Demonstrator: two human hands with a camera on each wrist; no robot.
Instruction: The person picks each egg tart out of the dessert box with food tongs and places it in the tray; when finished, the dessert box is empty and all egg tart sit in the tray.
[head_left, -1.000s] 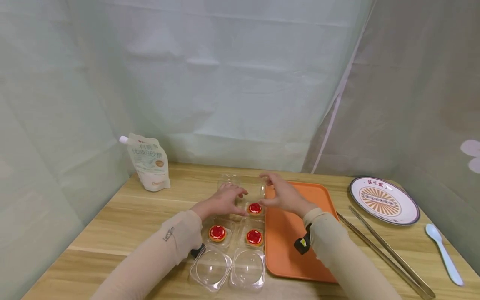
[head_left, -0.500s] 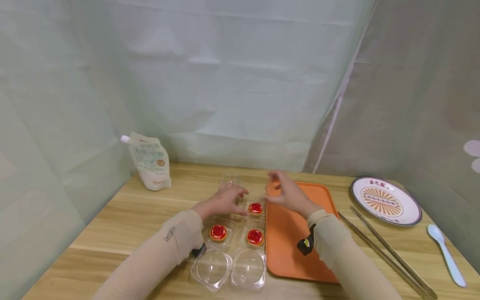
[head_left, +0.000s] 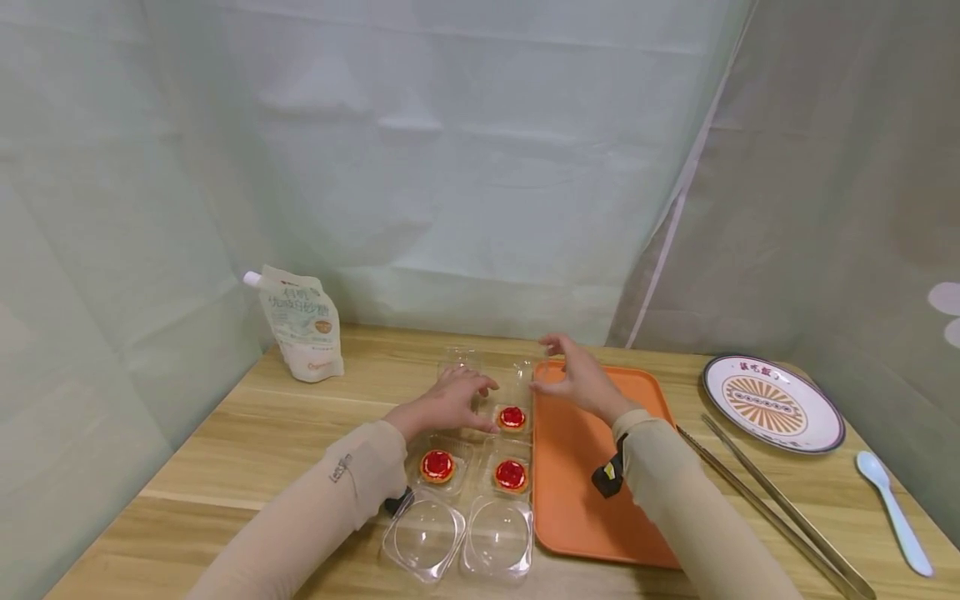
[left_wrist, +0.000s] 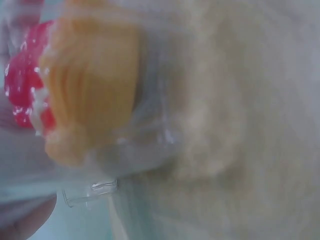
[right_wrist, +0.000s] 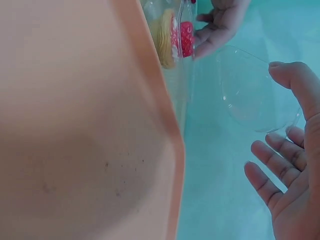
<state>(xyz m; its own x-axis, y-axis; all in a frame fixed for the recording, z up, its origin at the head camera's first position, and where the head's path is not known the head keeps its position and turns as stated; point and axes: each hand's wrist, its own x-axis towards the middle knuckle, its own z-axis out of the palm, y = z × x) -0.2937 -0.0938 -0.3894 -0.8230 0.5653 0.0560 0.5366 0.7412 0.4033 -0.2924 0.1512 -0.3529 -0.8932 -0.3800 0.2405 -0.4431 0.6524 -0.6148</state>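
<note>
Beside the back tart (head_left: 512, 418), which has a red topping and sits in a clear plastic box, my left hand (head_left: 448, 400) has its thumb and loosely bent fingers at the box's left side. My right hand (head_left: 587, 386) is over the tray's far left corner, thumb and fingers spread apart. Its thumb and fingertips are right at the edge of that box's raised clear lid (right_wrist: 250, 95) in the right wrist view. Two more tarts, one left (head_left: 437, 467) and one right (head_left: 512, 476), sit in boxes nearer me. A blurred tart (left_wrist: 95, 85) fills the left wrist view.
An orange tray (head_left: 577, 508) is right of the boxes, with metal tongs (head_left: 780, 508), a patterned plate (head_left: 765, 404) and a pale blue spoon (head_left: 892, 512) beyond. Two clear lids (head_left: 423, 537) lie folded open toward me. A spouted pouch (head_left: 303, 325) stands back left.
My right hand has moved a little to the right, away from the left hand, and the raised lid beside it has shifted. The left hand stays in place.
</note>
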